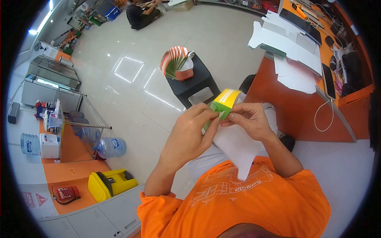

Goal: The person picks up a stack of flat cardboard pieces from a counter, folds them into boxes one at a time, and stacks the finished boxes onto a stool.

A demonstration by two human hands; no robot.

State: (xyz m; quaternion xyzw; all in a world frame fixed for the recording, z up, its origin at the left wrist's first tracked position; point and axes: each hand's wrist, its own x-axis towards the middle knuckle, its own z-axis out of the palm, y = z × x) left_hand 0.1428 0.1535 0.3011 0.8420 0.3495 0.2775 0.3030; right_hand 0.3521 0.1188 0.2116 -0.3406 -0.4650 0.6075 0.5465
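Left hand (190, 135) is pinching the lower edge of a small green and yellow carton (224, 102) at mid-frame, fingers closed tight on the flap. Right hand (248, 119) is gripping the same carton from the other side, thumb and fingertips pressing its corner. A white sheet (238, 152) is hanging below both hands, over the orange shirt. Just above, a fanned stack of flat cartons (174, 61) is sitting on a dark stool (196, 85). At upper right, white card blanks (293, 43) are lying on the orange table (293, 107).
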